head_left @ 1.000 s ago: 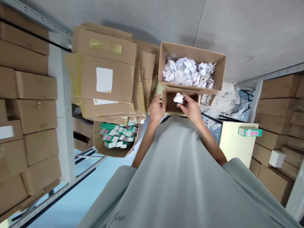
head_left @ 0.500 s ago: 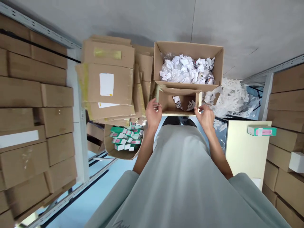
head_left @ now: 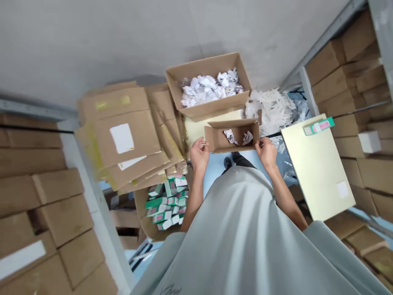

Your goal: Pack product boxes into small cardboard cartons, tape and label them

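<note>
A small open cardboard box [head_left: 233, 150] is held level in front of my waist, between my two hands. Two crumpled pieces of white paper [head_left: 230, 136] lie apart on its bottom. At the box's left end, my left hand [head_left: 199, 156] is closed, fingertips pinched against the edge. My right hand [head_left: 266, 155] grips the opposite end in the same way, its fingers curled and partly hidden. Behind the box stands a larger open carton [head_left: 211, 107], filled with crumpled white paper [head_left: 211, 88] and some clear plastic.
Flattened cartons [head_left: 129, 135] are stacked at left, above a bin of green-and-white small boxes [head_left: 167, 203]. Torn white packing material [head_left: 274, 112] heaps at right. One green-and-pink box [head_left: 319, 125] lies on a cream board [head_left: 319, 172]. Shelves of cartons flank both sides.
My view has turned and tilted. The small box has come away from the larger carton towards my body, with both hands moving along at its ends; more cream tabletop shows behind it.
</note>
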Demonstrator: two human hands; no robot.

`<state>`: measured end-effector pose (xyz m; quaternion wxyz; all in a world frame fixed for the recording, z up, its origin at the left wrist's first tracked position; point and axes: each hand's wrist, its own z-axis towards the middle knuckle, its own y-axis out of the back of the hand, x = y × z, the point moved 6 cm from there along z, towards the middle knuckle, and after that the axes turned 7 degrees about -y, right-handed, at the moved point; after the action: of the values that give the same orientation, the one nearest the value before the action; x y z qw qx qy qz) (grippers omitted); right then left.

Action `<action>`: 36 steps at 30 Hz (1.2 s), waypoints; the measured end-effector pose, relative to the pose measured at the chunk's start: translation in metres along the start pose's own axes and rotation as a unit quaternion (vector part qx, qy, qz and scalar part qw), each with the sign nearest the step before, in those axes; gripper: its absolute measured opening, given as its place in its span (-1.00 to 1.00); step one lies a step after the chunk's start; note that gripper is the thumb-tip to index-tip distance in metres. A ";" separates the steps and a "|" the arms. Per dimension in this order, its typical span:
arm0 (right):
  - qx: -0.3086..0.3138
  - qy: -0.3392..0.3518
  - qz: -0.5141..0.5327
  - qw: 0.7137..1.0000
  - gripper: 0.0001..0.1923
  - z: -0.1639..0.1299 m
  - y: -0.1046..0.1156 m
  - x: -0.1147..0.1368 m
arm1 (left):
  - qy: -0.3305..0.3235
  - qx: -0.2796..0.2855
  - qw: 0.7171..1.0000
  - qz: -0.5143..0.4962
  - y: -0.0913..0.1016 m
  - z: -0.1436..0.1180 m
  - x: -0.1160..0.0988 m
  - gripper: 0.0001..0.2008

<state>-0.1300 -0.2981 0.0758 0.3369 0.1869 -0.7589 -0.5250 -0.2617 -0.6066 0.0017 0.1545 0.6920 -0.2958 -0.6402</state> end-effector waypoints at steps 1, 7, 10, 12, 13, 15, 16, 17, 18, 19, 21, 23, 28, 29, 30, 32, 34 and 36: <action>-0.011 -0.023 0.008 1.000 -0.76 -0.013 0.008 -0.018 | 0.011 0.001 1.000 -0.024 -0.009 -0.003 -0.007 -0.53; -0.071 -0.184 0.053 0.979 -0.74 -0.081 0.048 -0.128 | -0.043 0.123 0.990 -0.061 -0.090 -0.020 -0.082 -0.60; -0.101 -0.238 0.086 0.962 -0.76 -0.102 0.060 -0.180 | -0.096 0.170 0.980 -0.049 -0.129 -0.036 -0.121 -0.61; -0.118 -0.269 0.109 0.950 -0.77 -0.111 0.065 -0.214 | -0.122 0.193 0.973 -0.040 -0.156 -0.049 -0.144 -0.61; -0.127 -0.283 0.119 0.943 -0.77 -0.114 0.067 -0.231 | -0.132 0.203 0.970 -0.036 -0.171 -0.056 -0.156 -0.61; -0.144 -0.306 0.138 0.931 -0.78 -0.118 0.073 -0.266 | -0.154 0.221 0.963 -0.027 -0.204 -0.070 -0.180 -0.62; -0.152 -0.316 0.147 0.925 -0.79 -0.120 0.077 -0.285 | -0.165 0.229 0.959 -0.020 -0.222 -0.077 -0.192 -0.62; -0.158 -0.325 0.155 0.919 -0.79 -0.121 0.081 -0.304 | -0.175 0.238 0.955 -0.013 -0.241 -0.083 -0.205 -0.63; -0.164 -0.334 0.164 0.914 -0.78 -0.122 0.086 -0.324 | -0.185 0.248 0.951 -0.004 -0.260 -0.090 -0.219 -0.63; -0.170 -0.341 0.173 0.908 -0.78 -0.124 0.091 -0.344 | -0.193 0.260 0.946 0.006 -0.280 -0.097 -0.232 -0.62; -0.177 -0.351 0.191 0.899 -0.77 -0.127 0.101 -0.384 | -0.207 0.282 0.936 0.023 -0.320 -0.112 -0.258 -0.61; -0.183 -0.359 0.205 0.892 -0.77 -0.131 0.110 -0.420 | -0.222 0.301 0.927 0.032 -0.356 -0.128 -0.283 -0.63; -0.197 -0.392 0.219 0.871 -0.79 -0.138 0.123 -0.485 | -0.260 0.320 0.910 0.038 -0.424 -0.161 -0.332 -0.65; -0.200 -0.398 0.222 0.867 -0.78 -0.139 0.123 -0.493 | -0.267 0.323 0.907 0.044 -0.434 -0.165 -0.339 -0.65; -0.201 -0.403 0.226 0.864 -0.78 -0.139 0.123 -0.501 | -0.274 0.326 0.903 0.050 -0.444 -0.168 -0.345 -0.64; -0.203 -0.413 0.233 0.856 -0.77 -0.138 0.123 -0.513 | -0.284 0.337 0.896 0.063 -0.462 -0.170 -0.355 -0.64; -0.203 -0.424 0.240 0.849 -0.78 -0.136 0.121 -0.521 | -0.290 0.351 0.887 0.074 -0.479 -0.170 -0.364 -0.64; -0.201 -0.435 0.246 0.843 -0.78 -0.133 0.119 -0.527 | -0.296 0.364 0.879 0.086 -0.494 -0.167 -0.373 -0.65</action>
<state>0.3425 -0.0062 0.0490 0.1205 -0.3252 -0.7267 -0.5930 0.0044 -0.0238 0.0273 -0.1491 0.4493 -0.5982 -0.6466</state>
